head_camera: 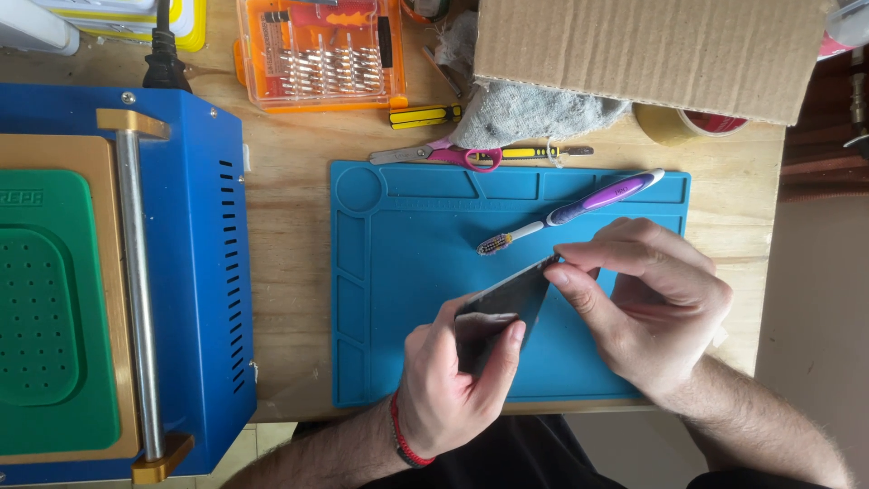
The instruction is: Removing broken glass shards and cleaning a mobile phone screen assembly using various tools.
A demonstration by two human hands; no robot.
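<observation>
My left hand (448, 380) grips the near end of a dark flat panel (511, 299), a thin phone-screen-like piece tilted up above the blue work mat (407, 272). At the panel's far top corner, my right hand (647, 303) pinches with thumb and forefinger. A toothbrush (579, 210) with a purple and white handle lies on the mat just beyond my right hand, bristles pointing left.
A blue machine (195, 244) with a green pad and metal bar fills the left side. Behind the mat lie pink-handled scissors (444, 154), yellow-handled tools (425, 115), an orange bit case (319, 54), a grey cloth (534, 110), a cardboard box (647, 50) and a tape roll (688, 125).
</observation>
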